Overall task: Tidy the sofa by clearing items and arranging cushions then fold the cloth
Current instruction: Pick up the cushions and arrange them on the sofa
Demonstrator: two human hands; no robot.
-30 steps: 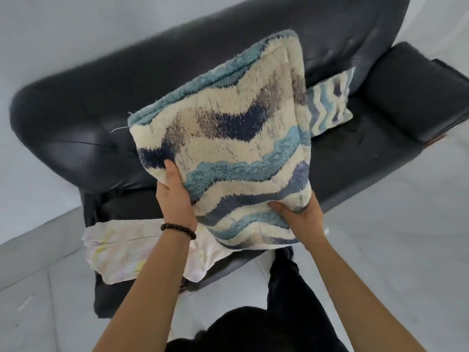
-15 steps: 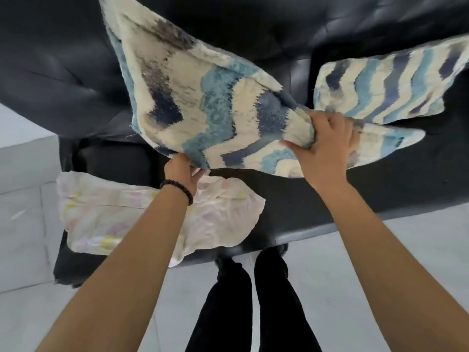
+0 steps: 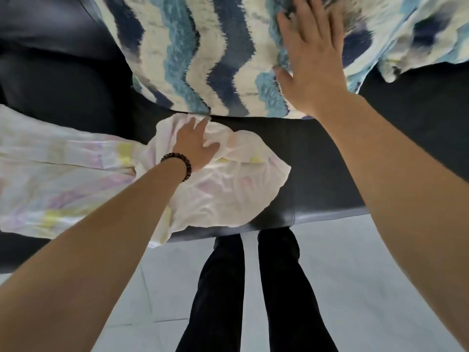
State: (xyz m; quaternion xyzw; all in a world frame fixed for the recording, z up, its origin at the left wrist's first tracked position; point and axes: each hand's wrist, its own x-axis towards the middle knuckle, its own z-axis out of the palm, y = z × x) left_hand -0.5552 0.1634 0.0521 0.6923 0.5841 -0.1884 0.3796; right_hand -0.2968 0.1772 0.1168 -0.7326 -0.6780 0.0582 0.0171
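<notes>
A shaggy cushion (image 3: 203,54) with blue, navy and cream waves leans against the back of the black leather sofa (image 3: 317,158). My right hand (image 3: 311,54) lies flat and open on its right side, fingers spread. A second wavy cushion (image 3: 416,31) sits just to the right, touching the first. A pale cloth (image 3: 76,179) with faint pink and yellow patches is spread crumpled over the seat's left part and front edge. My left hand (image 3: 195,146), with a bead bracelet on the wrist, rests on the cloth's bunched upper edge, just below the first cushion.
The sofa's left armrest (image 3: 50,80) rises behind the cloth. Pale tiled floor (image 3: 342,275) lies in front of the sofa, where my legs in black trousers (image 3: 253,288) stand close to the seat's front edge.
The cushion went from held up in both hands to set against the sofa back. My right hand released its corner and lies flat on it; my left hand dropped onto the cloth.
</notes>
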